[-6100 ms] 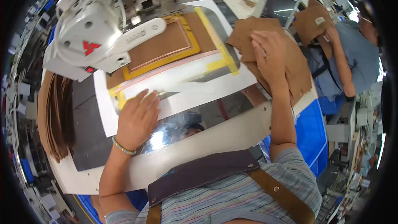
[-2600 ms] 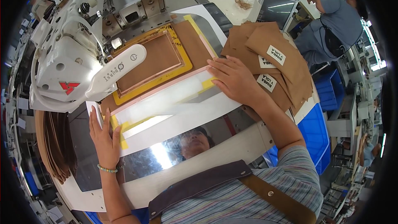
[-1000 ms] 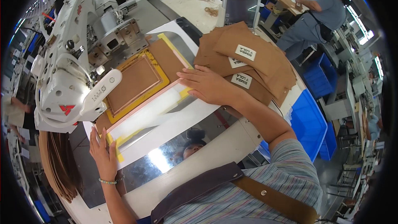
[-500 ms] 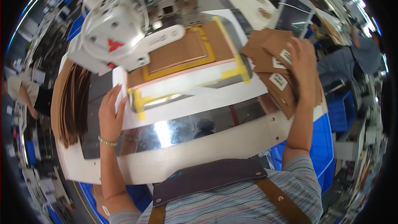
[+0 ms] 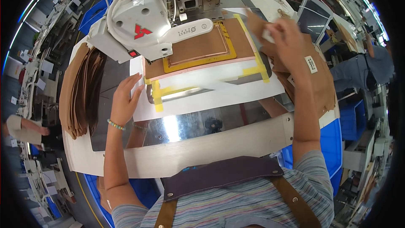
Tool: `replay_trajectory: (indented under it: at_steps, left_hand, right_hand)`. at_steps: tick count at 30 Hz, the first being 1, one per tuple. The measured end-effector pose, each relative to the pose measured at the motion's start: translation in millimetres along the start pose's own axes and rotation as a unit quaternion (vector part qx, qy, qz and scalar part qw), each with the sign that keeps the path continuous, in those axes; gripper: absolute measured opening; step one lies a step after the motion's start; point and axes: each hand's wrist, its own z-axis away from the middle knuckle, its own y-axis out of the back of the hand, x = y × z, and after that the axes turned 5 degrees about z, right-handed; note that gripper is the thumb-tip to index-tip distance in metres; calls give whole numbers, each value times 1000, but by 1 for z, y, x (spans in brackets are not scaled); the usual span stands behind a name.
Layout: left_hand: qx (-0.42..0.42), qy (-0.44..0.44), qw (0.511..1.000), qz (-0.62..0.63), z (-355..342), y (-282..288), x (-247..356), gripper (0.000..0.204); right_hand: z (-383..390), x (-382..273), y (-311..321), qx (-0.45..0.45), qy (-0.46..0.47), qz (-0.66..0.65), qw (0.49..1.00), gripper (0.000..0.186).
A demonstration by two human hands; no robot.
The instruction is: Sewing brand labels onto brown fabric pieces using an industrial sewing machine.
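Brown piece (image 5: 255, 24), apparently, in the blurred right hand (image 5: 288, 44).

We list, on the worktop (image 5: 181, 160): at left, a bundle of panels (image 5: 78, 93); at centre, a sheet (image 5: 253, 89), a single panel (image 5: 245, 44) over it, a frame (image 5: 230, 45) upon that; behind, to the left, the machine head (image 5: 126, 29); before the sheet, a plate (image 5: 194, 126); at right, a pile of pieces (image 5: 318, 88), a screen (image 5: 312, 19) behind. Below, right: a bin (image 5: 332, 143).
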Motion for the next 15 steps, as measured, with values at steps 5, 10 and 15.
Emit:
replay_trajectory:
  at_steps: [5,10,15]
  left_hand:
    - [6,-78,996,-37,-39,-38,-25,39]
    - [-30,-142,986,-85,-71,-46,-43,34]
    - [-82,-143,981,-105,-86,-54,-48,34]
  right_hand:
    - [-36,-47,-133,-181,128,-86,971,11]
    - [-28,-77,-206,-140,99,-91,981,9]
    - [-14,-83,-221,-122,151,-42,980,12]
